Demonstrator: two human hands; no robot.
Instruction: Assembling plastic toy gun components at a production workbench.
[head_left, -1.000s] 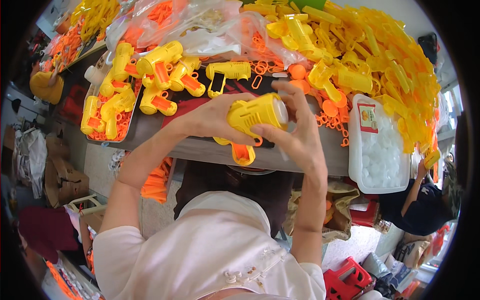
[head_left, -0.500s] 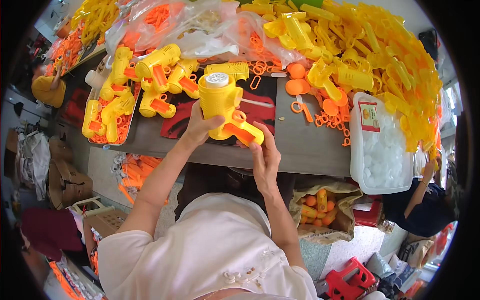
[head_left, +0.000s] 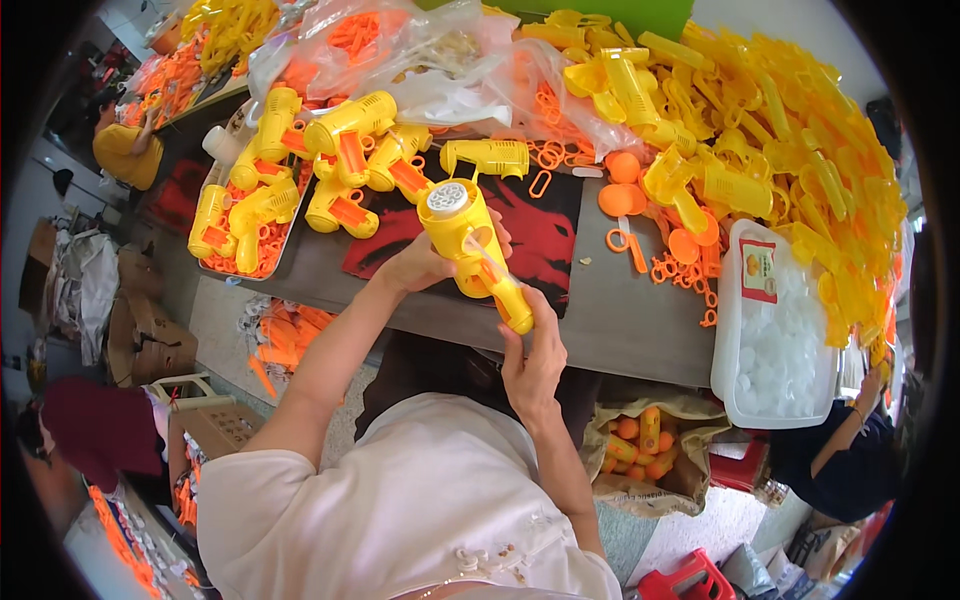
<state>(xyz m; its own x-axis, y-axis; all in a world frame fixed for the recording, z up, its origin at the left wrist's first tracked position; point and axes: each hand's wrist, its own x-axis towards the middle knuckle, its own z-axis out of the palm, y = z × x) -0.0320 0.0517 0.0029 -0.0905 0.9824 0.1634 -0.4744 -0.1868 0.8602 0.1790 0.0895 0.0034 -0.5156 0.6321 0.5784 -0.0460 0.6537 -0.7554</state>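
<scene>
I hold a yellow pistol-shaped plastic toy [head_left: 468, 245] above the near edge of the table, tilted, with its round white perforated end facing up. My left hand [head_left: 425, 262] is wrapped round its body, with fingertips showing on the far side. At the lower end of the toy's handle, my right hand [head_left: 536, 352] grips it between thumb and fingers. A thin pale strip runs along the toy's near side. Under it lies a red and black mat [head_left: 540, 225]. Several similar yellow toys [head_left: 350, 125] with orange triggers lie just left of it.
A tray [head_left: 285, 222] at left holds more toys over orange parts. Yellow shell halves [head_left: 740, 150] are heaped at right, beside a white tub [head_left: 728, 350] of translucent pieces. Orange rings [head_left: 680, 268] and discs lie between. Below the table stands a bag [head_left: 690, 480] of yellow-orange items. Other people sit nearby.
My hands have turned the toy, so its handle now points toward me and its orange trigger is out of sight. The whole view has shifted slightly.
</scene>
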